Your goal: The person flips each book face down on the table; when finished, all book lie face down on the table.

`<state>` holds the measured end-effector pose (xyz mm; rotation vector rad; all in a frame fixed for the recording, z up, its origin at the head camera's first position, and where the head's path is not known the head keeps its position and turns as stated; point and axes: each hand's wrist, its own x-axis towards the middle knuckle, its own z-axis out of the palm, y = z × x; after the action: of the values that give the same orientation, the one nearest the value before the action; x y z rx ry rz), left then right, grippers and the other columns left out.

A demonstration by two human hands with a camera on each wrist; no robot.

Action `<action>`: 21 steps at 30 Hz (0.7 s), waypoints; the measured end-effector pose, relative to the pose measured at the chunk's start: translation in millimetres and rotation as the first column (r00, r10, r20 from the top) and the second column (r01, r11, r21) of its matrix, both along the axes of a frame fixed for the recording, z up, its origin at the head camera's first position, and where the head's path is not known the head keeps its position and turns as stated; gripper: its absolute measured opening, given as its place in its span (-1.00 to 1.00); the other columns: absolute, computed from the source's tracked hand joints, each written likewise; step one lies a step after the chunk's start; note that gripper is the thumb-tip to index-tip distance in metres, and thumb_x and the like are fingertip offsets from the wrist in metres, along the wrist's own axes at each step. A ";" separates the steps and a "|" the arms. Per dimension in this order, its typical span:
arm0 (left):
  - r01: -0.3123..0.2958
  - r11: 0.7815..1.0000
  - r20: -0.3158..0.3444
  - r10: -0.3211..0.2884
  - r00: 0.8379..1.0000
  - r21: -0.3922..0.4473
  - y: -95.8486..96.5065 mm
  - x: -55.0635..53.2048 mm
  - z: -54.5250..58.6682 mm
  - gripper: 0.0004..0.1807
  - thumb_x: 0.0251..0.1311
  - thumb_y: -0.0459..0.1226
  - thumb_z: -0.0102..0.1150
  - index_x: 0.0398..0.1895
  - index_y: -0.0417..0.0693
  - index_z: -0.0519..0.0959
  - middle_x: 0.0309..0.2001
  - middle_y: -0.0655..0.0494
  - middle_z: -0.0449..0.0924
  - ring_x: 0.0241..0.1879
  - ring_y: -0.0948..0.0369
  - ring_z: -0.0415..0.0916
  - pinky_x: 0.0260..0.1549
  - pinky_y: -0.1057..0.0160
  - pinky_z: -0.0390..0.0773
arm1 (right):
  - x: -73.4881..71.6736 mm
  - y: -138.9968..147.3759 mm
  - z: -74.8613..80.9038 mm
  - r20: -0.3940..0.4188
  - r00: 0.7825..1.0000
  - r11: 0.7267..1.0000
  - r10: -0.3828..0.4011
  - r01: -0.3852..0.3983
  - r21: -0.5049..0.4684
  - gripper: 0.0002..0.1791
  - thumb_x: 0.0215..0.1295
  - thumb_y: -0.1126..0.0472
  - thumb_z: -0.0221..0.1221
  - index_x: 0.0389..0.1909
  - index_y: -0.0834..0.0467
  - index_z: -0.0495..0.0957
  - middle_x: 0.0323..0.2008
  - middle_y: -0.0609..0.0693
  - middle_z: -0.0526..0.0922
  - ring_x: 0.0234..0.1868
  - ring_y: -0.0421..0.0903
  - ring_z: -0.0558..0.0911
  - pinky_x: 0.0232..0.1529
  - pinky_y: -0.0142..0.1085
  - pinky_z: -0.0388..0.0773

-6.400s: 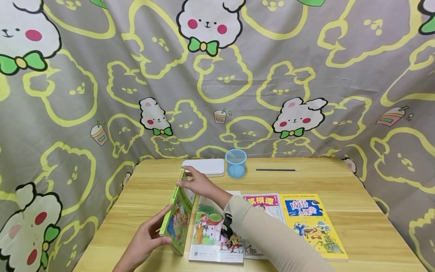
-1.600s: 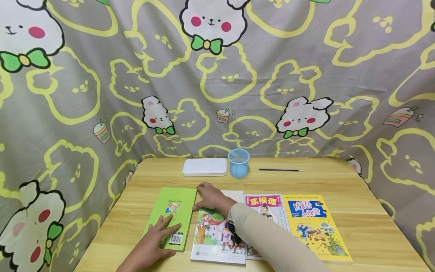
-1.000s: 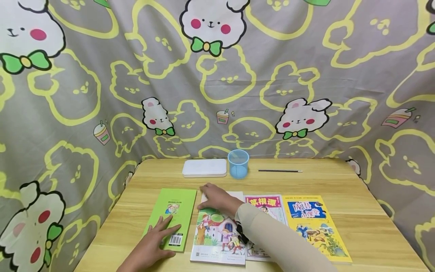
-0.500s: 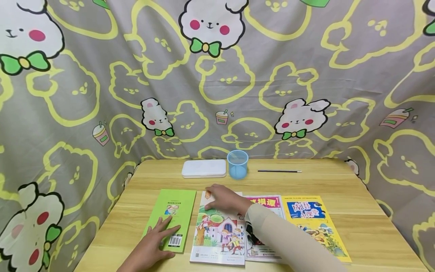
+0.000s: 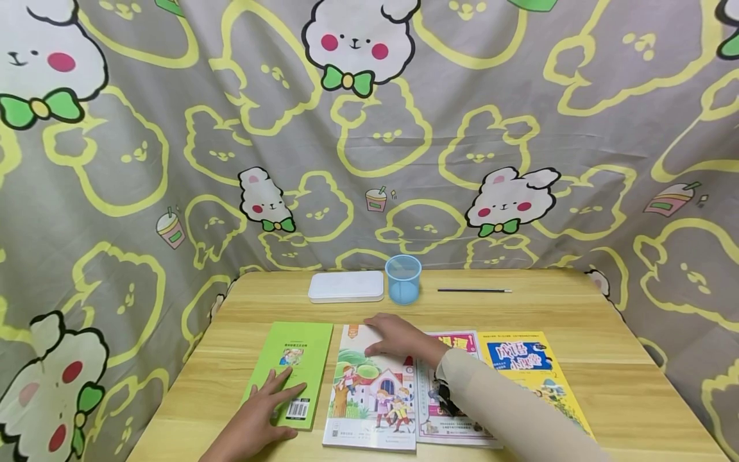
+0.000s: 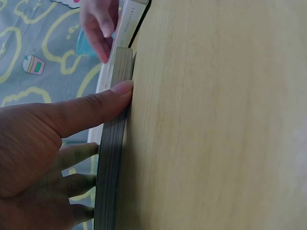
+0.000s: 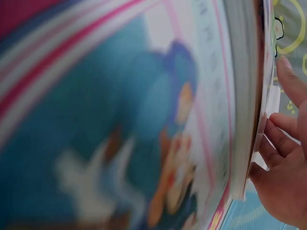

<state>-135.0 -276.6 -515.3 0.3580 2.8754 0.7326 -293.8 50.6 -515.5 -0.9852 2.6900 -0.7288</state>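
Note:
A green book [image 5: 297,359] lies flat at the left of the row, a barcode on its upper cover. My left hand [image 5: 262,410] rests on it with fingers spread; in the left wrist view the thumb [image 6: 108,108] lies against the book's page edge [image 6: 112,143]. Beside it lies a white book with a castle picture [image 5: 369,391]. My right hand [image 5: 398,337] is over that book's upper right part, fingers loosely bent and not gripping it. The pink-titled book [image 5: 433,417] is partly hidden under the right forearm. Its cover fills the right wrist view, blurred.
A yellow book [image 5: 519,356] lies at the right end of the row, partly covered by the sleeve. Along the back of the table [image 5: 623,385] are a white case [image 5: 346,286], a blue cup [image 5: 403,280] and a pencil [image 5: 475,290]. A patterned curtain [image 5: 404,154] hangs behind.
The green book, earlier held upright in both hands, now lies flat. My right hand has left its edge and slid right across the castle book. The left hand has lately stayed still.

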 end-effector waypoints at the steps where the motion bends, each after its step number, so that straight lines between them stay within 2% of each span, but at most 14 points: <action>1: 0.000 1.000 0.002 0.000 1.000 0.000 0.3 0.1 0.1 -0.14 -0.18 -0.06 0.67 0.34 0.20 0.59 0.60 -0.11 0.14 0.57 -0.33 -0.11 0.38 -0.54 -0.12 | 0.8 3.3 0.2 0.008 1.000 1.000 -0.005 0.005 -0.008 -0.13 0.27 -0.19 0.37 0.46 0.22 0.39 0.33 0.13 0.55 0.32 0.07 0.53 0.34 -0.04 0.48; 8: -0.012 1.000 0.015 0.012 1.000 -0.007 1.0 -0.1 -0.4 -0.13 -0.21 -0.04 0.68 0.34 0.23 0.59 0.60 -0.08 0.14 0.58 -0.32 -0.11 0.39 -0.53 -0.11 | 3.4 25.7 0.4 0.050 0.998 0.997 -0.044 0.047 -0.055 -0.21 0.30 -0.11 0.39 0.43 0.22 0.44 0.36 0.15 0.53 0.40 0.13 0.47 0.41 0.02 0.41; 15: -0.008 1.000 0.010 0.008 1.000 -0.010 0.6 -0.2 -1.0 -0.13 -0.20 -0.04 0.68 0.34 0.22 0.59 0.60 -0.09 0.13 0.58 -0.32 -0.12 0.38 -0.53 -0.10 | 2.4 44.9 -3.7 0.069 0.995 0.993 -0.070 0.076 -0.094 -0.28 0.27 -0.05 0.42 0.36 0.22 0.52 0.29 0.13 0.60 0.33 0.12 0.54 0.35 0.03 0.47; 21: -0.012 1.000 0.013 0.012 1.000 0.003 1.1 0.6 -0.1 -0.14 -0.21 -0.06 0.68 0.33 0.25 0.60 0.60 -0.10 0.15 0.57 -0.33 -0.12 0.39 -0.54 -0.12 | 3.0 61.8 -6.0 0.142 0.985 0.980 -0.102 0.124 -0.157 -0.32 0.27 -0.01 0.43 0.35 0.19 0.54 0.26 0.10 0.61 0.29 0.10 0.55 0.27 0.04 0.53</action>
<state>-134.4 -275.6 -515.3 0.3354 2.8675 0.7395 -290.8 112.5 -521.5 -0.7904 2.6192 -1.0165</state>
